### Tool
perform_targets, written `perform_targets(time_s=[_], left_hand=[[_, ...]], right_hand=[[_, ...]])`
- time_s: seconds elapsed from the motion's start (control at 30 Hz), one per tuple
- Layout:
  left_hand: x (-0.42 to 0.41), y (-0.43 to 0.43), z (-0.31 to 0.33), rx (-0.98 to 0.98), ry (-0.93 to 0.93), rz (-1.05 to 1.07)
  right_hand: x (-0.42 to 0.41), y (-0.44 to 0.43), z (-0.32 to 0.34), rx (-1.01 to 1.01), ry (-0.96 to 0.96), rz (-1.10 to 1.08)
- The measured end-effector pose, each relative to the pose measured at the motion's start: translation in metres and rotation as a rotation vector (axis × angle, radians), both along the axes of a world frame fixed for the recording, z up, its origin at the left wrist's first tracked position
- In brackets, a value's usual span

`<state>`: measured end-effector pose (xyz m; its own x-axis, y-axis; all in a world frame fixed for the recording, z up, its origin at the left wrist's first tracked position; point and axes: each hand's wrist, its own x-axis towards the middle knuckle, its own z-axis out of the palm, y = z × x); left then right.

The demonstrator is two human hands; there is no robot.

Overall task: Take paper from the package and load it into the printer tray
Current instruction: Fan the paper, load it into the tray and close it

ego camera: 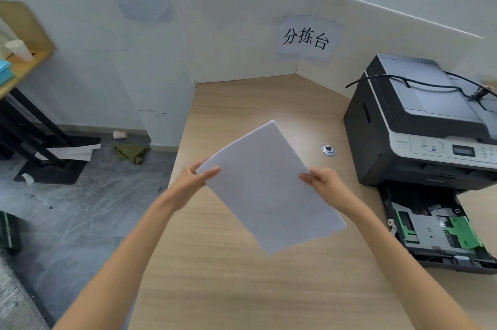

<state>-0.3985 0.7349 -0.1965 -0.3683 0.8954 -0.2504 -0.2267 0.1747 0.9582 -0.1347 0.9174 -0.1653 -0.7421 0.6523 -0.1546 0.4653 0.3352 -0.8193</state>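
Pale wood-grain desk (242, 289) fills the lower middle of the frame, set into a corner of white partition boards. Taped to the partition at upper centre is a paper sign (306, 39) printed with three large black characters, 分拣台.

You hold a stack of white paper (269, 189) in the air above the desk at the centre of the frame, turned at a diagonal so one corner points up and away. Your left hand (193, 177) pinches the stack's left corner, thumb on top and the other fingers beneath. Your right hand (326, 180) clamps the right edge, fingers closed on the sheets.

At the right of the frame a dark grey and white printer (419, 125) sits on the desk, with a black cable (419, 83) lying across its lid. Its control panel carries a small display and buttons; the brand lettering there is too small to read. Below the printer, at lower right, the printer tray (435, 230) is pulled out, showing green paper guides and no sheets inside. The paper is well apart from the tray, to its left.

A round silver cable grommet (329, 150) is set in the desk between the paper and the printer.

At far left, a wooden shelf holds a white cup (18, 50), and a green cloth (130, 153) lies on the grey floor.
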Motion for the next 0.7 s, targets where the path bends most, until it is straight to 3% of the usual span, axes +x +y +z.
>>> perform_targets(time_s=[0.2, 0.27, 0.37, 0.7], left_hand=[[-0.017, 0.011, 0.034, -0.313, 0.554, -0.581], [0.001, 0.017, 0.027, -0.315, 0.654, -0.458], [0.024, 0.017, 0.018, -0.199, 0.650, -0.182], [0.016, -0.012, -0.004, -0.143, 0.502, 0.022]], right_hand=[[-0.015, 0.002, 0.018, 0.296, -0.255, 0.220], [-0.025, -0.002, 0.025, 0.315, -0.301, 0.270], [-0.034, -0.004, 0.029, 0.326, -0.331, 0.308], [0.011, 0.034, 0.010, 0.247, -0.347, 0.203]])
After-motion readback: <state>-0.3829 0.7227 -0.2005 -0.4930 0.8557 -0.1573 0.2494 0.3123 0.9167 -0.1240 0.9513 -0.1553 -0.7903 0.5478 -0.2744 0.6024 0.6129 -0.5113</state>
